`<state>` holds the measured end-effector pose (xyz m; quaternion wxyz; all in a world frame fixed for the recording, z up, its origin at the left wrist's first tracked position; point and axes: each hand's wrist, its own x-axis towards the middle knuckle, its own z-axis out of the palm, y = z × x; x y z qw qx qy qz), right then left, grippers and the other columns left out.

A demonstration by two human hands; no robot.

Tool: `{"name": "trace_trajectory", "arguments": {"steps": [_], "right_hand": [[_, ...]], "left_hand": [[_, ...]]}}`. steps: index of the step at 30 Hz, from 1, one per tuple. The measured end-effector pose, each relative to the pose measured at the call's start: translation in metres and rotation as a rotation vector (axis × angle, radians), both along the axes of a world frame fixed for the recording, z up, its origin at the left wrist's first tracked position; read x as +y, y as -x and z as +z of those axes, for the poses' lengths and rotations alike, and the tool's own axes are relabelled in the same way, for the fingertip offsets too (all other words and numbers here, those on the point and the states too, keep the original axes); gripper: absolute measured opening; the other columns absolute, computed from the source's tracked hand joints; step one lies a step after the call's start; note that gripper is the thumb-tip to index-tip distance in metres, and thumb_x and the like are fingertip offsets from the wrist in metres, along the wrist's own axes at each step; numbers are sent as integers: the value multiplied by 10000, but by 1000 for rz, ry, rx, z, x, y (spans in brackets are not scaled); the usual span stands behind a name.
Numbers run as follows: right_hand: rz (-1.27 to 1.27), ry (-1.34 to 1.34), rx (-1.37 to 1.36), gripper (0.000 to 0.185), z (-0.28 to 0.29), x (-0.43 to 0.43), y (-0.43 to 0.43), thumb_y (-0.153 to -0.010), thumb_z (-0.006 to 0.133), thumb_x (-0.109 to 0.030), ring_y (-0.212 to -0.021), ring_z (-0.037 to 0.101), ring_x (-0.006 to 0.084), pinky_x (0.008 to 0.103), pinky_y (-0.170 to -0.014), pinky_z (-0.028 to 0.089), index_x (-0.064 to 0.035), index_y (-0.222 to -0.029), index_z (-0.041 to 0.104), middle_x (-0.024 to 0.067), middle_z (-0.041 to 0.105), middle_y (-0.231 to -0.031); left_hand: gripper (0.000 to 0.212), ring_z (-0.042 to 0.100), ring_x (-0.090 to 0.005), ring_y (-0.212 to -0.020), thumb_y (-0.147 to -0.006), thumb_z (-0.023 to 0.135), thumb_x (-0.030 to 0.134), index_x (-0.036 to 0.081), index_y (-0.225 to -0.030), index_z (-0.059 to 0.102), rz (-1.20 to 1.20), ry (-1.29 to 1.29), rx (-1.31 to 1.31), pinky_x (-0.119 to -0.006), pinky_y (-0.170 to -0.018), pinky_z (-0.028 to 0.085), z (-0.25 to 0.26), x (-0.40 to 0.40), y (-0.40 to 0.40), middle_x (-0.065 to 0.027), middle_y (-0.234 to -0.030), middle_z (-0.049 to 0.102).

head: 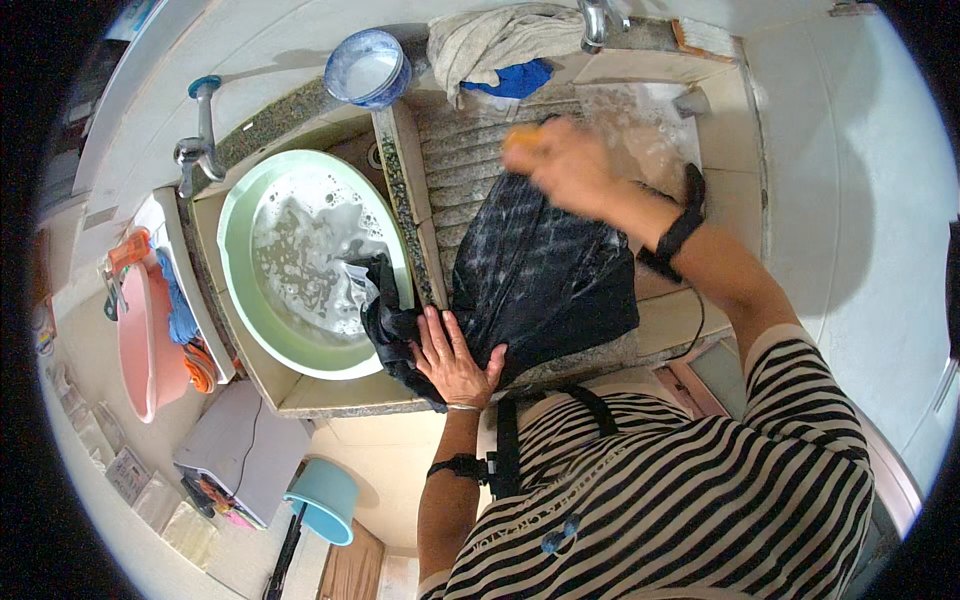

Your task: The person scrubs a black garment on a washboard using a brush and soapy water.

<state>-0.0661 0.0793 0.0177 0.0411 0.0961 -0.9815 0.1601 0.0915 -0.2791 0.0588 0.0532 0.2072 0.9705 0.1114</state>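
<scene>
A wet black garment (pixel 551 277) lies spread over the ridged stone washboard (pixel 442 150) of a sink, with whitish suds streaks on it. My left hand (pixel 459 366) presses flat on its near left edge, fingers spread. Part of the black cloth (pixel 386 322) runs left over the rim of a pale green basin (pixel 232 292) into soapy water. Over the garment's far end, my right hand (pixel 570 169) is motion-blurred and closed around a yellow-orange object (pixel 523 139); the blur hides whether it is a brush or soap.
Blue-and-white bowls (pixel 367 71) stand on the far end of the divider. A grey cloth (pixel 502 41) and a blue cloth (pixel 517 79) lie beyond the washboard. Metal taps rise at the left (pixel 199 150) and top (pixel 594 26). Foamy water (pixel 637 127) fills the right recess.
</scene>
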Motion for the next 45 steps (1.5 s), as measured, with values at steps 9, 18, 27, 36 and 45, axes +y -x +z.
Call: {"name": "trace_trajectory", "arguments": {"steps": [9,18,27,36,45], "right_hand": [[34,351,-62,529,-60,31,16,-854,767,-220,-983,714,329,489,-872,585,-350,-1361,693,120,748,-1040],[309,274,-370,452,40,-95,-46,-845,784,-288,-989,620,365,587,-832,497,-334,-1278,664,149,618,-1041],[-601,-141,-338,323,-53,55,21,-990,586,-303,-1178,614,413,633,-932,471,-228,-1290,678,201,670,-1274],[318,430,-441,362,43,-138,-111,-835,764,-236,-1095,632,400,579,-859,525,-215,-1182,662,183,626,-1122],[-533,72,-14,274,-4,14,-79,-942,641,-225,-1014,685,400,600,-761,559,-189,-1213,662,185,687,-1116]], "left_hand": [[1023,329,-472,-1550,-966,535,750,36,-1664,312,-9,-5,14,-709,-1191,257,-1,3,0,-252,-1718,296],[1027,332,-473,-1546,-971,536,749,55,-1683,277,-7,14,-4,-721,-1179,255,-1,-1,-1,-250,-1717,293],[1003,391,-489,-1507,-993,478,764,59,-1683,292,-78,12,125,-719,-1148,314,-6,8,2,-266,-1714,303],[993,378,-483,-1516,-1008,449,767,86,-1703,252,-72,44,137,-721,-1159,301,-10,0,-5,-256,-1727,277],[992,379,-485,-1514,-1006,464,762,82,-1699,262,-89,44,174,-720,-1156,308,-11,2,-3,-257,-1725,282]]}}
